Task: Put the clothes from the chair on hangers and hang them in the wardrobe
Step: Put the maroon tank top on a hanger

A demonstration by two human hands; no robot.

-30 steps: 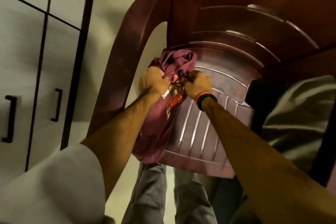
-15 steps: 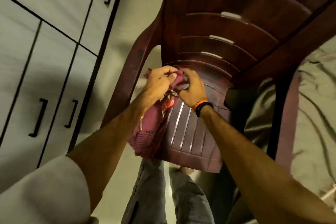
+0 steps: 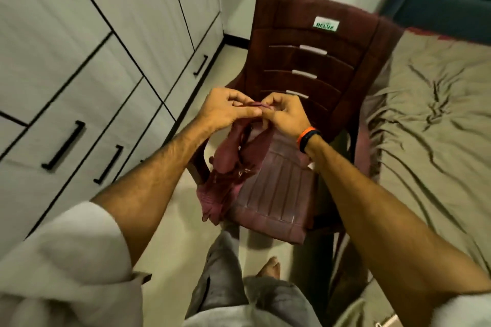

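Both hands (image 3: pixel 255 111) pinching maroon garment (image 3: pixel 231 164), above chair (image 3: pixel 279 194)

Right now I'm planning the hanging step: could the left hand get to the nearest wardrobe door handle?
Probably not yet. The left hand and right hand both pinch the maroon garment over the chair. The handle lies unobstructed to the left.

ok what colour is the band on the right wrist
Orange and black wristband, seen in the head view, the only one here.
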